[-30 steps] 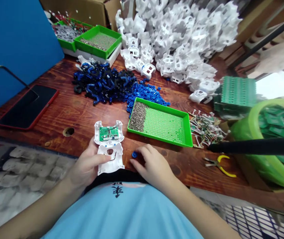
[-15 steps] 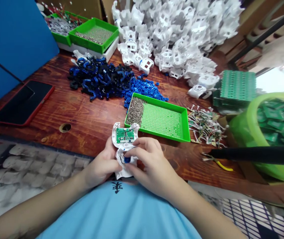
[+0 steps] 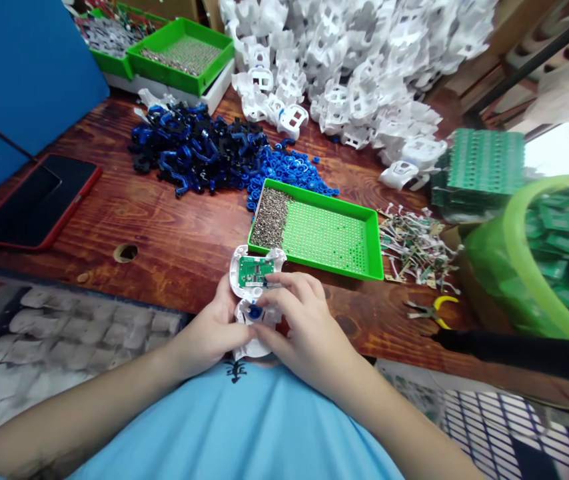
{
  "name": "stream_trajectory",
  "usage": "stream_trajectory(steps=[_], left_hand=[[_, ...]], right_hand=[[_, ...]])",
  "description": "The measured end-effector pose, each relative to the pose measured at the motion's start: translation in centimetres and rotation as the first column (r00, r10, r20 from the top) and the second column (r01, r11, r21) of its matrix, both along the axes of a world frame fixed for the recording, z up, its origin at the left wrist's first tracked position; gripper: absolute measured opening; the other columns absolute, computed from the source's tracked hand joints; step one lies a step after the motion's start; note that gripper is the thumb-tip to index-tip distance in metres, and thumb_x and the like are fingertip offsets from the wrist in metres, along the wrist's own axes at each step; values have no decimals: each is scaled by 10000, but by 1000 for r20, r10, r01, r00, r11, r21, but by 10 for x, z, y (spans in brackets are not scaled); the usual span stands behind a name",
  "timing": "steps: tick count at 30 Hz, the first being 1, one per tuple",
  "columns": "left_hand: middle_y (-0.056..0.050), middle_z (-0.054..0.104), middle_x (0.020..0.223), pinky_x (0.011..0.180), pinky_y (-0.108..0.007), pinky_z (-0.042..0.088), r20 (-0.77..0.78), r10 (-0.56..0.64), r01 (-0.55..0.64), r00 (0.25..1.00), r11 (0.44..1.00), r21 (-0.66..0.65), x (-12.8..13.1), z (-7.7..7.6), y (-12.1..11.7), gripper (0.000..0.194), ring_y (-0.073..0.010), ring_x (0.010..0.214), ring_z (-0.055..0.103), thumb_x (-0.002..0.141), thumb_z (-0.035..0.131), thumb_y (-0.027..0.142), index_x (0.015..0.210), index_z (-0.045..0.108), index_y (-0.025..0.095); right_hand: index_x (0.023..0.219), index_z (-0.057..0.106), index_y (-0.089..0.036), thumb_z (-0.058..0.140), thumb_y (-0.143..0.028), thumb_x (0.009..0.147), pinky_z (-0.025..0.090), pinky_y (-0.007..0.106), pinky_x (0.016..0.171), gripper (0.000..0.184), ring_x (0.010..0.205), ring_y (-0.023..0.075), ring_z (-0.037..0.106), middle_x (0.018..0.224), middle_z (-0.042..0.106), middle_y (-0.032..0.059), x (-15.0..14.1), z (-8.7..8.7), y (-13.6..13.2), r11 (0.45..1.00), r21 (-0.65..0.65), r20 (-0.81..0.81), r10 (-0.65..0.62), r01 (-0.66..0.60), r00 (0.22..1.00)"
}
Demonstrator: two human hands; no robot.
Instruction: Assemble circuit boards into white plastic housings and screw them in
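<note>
My left hand point(image 3: 212, 327) is closed around the left side of a white plastic housing point(image 3: 241, 350), held close to my shirt above the table's front edge. The housing's upper part carries a green circuit board point(image 3: 249, 272). In its lower part sits a small round blue plastic ring point(image 3: 254, 311). My right hand point(image 3: 299, 317) reaches in from the right, with thumb and index finger curled about the ring and the other fingers near the board. Its fingertips partly cover the housing, so their exact contact is hard to see.
A green tray of screws point(image 3: 332, 233) lies just beyond my hands. Behind it are blue rings point(image 3: 289, 173), blue-black parts point(image 3: 194, 150) and white shells point(image 3: 354, 73). To the right are wired pieces point(image 3: 417, 247), pliers point(image 3: 437, 312), a black rod-like tool point(image 3: 509, 353) and a green tub point(image 3: 494, 247).
The blue piece shows more of its round face in the housing, and my right fingers have shifted slightly, now overlapping the board's edge. The black tool at right sits lower, uncovering the pliers.
</note>
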State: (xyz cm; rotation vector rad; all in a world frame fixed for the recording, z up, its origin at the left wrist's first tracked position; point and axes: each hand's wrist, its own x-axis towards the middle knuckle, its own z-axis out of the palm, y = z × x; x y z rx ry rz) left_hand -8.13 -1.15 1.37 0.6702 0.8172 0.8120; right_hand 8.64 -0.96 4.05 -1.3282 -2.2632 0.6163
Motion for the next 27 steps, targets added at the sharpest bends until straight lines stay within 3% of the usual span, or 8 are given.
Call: stream_trajectory(steps=[3, 10, 17, 23, 27], left_hand=[[-50, 602, 1258, 851, -267, 482, -5, -3, 3, 1000, 1000, 24, -1, -1, 0, 692, -226, 1124, 593, 688, 642, 56, 1273, 318, 235], [-40, 578, 1286, 838, -227, 472, -51, -37, 40, 998, 996, 75, 1, 3, -1, 726, -189, 1113, 589, 688, 637, 2, 1289, 320, 257], [-58, 572, 1275, 840, -247, 481, -116, -57, 69, 992, 993, 99, -2, 3, -2, 686, -168, 1024, 605, 768, 631, 38, 1334, 302, 243], [-92, 506, 1371, 904, -263, 469, -113, -63, 80, 992, 986, 149, 2, 6, -2, 725, -183, 1125, 573, 821, 616, 87, 1400, 208, 238], [-85, 487, 1411, 987, -290, 439, -118, -38, 60, 992, 981, 182, 5, 5, -3, 638, -218, 1266, 499, 837, 607, 96, 1365, 282, 247]], right_hand=[[909, 665, -211, 643, -234, 846, 466, 446, 959, 70, 1117, 251, 490, 1142, 602, 88, 3, 0, 0, 999, 51, -3, 18, -17, 1000], [846, 707, -209, 616, -229, 863, 497, 448, 955, 95, 1143, 267, 496, 1165, 640, 81, 1, -2, 1, 973, 209, 102, 73, -93, 992], [898, 685, -173, 580, -184, 887, 492, 356, 994, 107, 1108, 215, 525, 1159, 662, 54, 3, 0, 1, 935, 287, 105, 184, -207, 977], [910, 684, -180, 592, -177, 880, 490, 354, 975, 97, 1095, 215, 526, 1146, 662, 63, 6, -2, 0, 951, 277, 64, 128, -140, 990], [899, 689, -214, 620, -192, 863, 491, 388, 952, 81, 1110, 234, 519, 1163, 644, 69, 5, -5, -3, 959, 279, 76, 37, -57, 996]])
